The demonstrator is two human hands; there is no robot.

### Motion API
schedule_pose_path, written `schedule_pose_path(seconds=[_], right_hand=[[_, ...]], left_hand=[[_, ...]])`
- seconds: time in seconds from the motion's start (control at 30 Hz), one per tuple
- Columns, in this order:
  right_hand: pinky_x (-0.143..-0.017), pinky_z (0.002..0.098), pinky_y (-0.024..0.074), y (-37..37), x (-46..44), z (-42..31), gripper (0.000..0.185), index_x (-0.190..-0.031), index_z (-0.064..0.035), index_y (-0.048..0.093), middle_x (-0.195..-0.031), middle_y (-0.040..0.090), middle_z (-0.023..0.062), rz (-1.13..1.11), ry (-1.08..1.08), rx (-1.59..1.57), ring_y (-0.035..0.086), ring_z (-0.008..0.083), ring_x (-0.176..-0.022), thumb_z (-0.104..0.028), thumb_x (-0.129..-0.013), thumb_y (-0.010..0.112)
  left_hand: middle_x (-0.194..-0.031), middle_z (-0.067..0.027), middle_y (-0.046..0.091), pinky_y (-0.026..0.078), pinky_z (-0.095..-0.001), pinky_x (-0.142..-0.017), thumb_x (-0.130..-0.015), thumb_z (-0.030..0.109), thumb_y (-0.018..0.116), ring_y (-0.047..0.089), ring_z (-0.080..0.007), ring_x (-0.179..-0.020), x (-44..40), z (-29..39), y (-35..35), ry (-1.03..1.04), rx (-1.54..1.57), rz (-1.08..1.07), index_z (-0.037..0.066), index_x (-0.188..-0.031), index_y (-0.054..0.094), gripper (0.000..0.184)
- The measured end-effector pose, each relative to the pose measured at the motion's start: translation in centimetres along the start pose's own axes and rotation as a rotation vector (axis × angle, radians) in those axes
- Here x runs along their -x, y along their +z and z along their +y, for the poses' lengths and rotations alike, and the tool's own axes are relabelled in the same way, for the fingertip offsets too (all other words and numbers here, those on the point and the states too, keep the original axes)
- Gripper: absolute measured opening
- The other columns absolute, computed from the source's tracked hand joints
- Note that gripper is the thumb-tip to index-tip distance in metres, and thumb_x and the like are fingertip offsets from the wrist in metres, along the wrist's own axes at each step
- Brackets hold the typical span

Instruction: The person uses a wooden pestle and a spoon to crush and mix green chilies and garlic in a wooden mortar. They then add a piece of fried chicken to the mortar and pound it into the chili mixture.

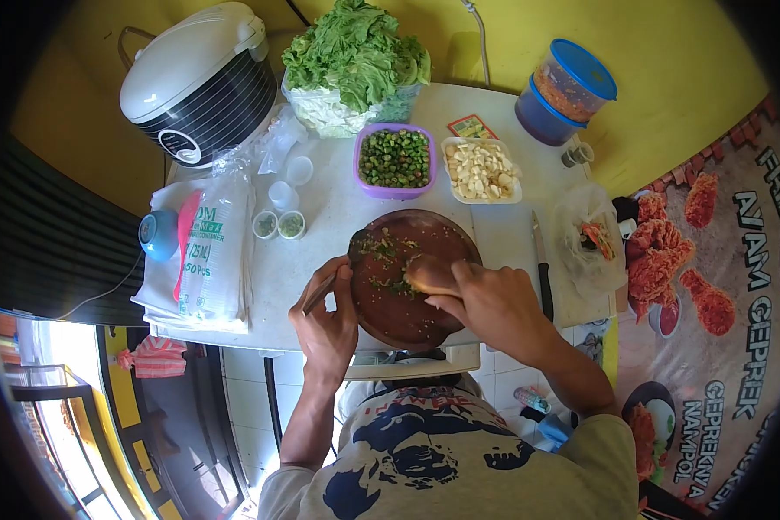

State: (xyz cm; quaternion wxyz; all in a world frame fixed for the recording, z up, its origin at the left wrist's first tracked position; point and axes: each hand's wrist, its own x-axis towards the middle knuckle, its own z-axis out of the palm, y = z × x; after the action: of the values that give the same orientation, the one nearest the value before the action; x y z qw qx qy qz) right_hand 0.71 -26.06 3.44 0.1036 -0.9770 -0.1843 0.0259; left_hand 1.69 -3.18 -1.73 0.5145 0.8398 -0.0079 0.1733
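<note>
A round brown stone mortar [381, 316] stands at the table's front edge, with bits of crushed green chili and pale crumbs spread over its inside. My right hand [498, 303] is wrapped round a wooden pestle [433, 276], whose rounded head rests among the bits. At the mortar's left rim, my left hand [328, 334] pinches a slim utensil [318, 295] that looks like a spoon; its far end is hard to make out. Behind the mortar are a purple tub of cut green chilies [396, 162] and a white tray of peeled garlic [484, 171].
A knife [542, 269] lies right of the mortar, beside a clear plastic bag [589, 238]. Small plastic cups [284, 195] and a plastic packet [201, 269] are on the left. Farther back stand a rice cooker [204, 82], lettuce [351, 65] and blue-lidded containers [568, 91].
</note>
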Motion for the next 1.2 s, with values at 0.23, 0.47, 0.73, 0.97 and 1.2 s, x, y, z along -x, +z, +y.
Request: schedule_pose_path(seconds=[0.23,0.47,0.73,0.97,1.2], right_hand=[[-0.055,0.0411,0.0536,-1.7,1.2,2.7,0.061,-0.108,0.0091,0.058,-0.060,0.062,0.0176,-0.238,0.415,-0.402,0.068,0.0286,-0.054,-0.051,-0.105,0.048],[-0.066,0.0501,0.0528,-0.8,-0.5,1.6,0.067,-0.099,0.0113,0.059,-0.068,0.064,0.0253,-0.320,0.387,-0.496,0.067,0.0427,-0.065,-0.054,-0.105,0.043],[-0.052,0.0387,0.0548,0.8,0.3,-2.4,0.045,-0.103,0.0037,0.057,-0.070,0.068,0.0147,-0.077,0.056,0.111,0.070,0.0278,-0.058,-0.040,-0.097,0.064],[-0.049,0.0406,0.0536,-0.5,-2.6,-0.5,0.043,-0.097,0.0017,0.052,-0.066,0.066,0.0148,-0.182,-0.056,0.072,0.070,0.0315,-0.057,-0.039,-0.096,0.066],[-0.052,0.0407,0.0545,-1.0,-3.1,-0.1,0.043,-0.095,0.0020,0.053,-0.062,0.065,0.0160,-0.246,-0.099,0.060,0.069,0.0335,-0.057,-0.040,-0.097,0.064]], left_hand=[[-0.092,-0.0186,0.074,0.056,-0.0346,-0.063,-0.094,-0.001,0.068,0.075,-0.0259,-0.079,2.0,1.3,1.0,0.139,0.054,-0.120,-0.001,-0.111,0.070,0.017],[-0.096,-0.0168,0.075,0.059,-0.0326,-0.076,-0.094,-0.004,0.066,0.076,-0.0255,-0.087,3.4,1.1,-1.2,0.132,0.124,-0.062,-0.002,-0.108,0.069,0.014],[-0.098,-0.0174,0.076,0.058,-0.0333,-0.078,-0.095,-0.003,0.066,0.076,-0.0242,-0.088,3.3,-0.2,-2.2,0.013,0.077,-0.020,-0.003,-0.108,0.069,0.013],[-0.097,-0.0181,0.076,0.059,-0.0338,-0.076,-0.094,-0.003,0.067,0.076,-0.0251,-0.087,2.8,-0.2,-2.0,0.049,0.021,0.030,-0.002,-0.109,0.069,0.015],[-0.096,-0.0182,0.076,0.059,-0.0340,-0.074,-0.094,-0.003,0.068,0.076,-0.0242,-0.087,2.8,0.1,-1.9,0.010,0.012,0.040,-0.002,-0.109,0.070,0.015]])
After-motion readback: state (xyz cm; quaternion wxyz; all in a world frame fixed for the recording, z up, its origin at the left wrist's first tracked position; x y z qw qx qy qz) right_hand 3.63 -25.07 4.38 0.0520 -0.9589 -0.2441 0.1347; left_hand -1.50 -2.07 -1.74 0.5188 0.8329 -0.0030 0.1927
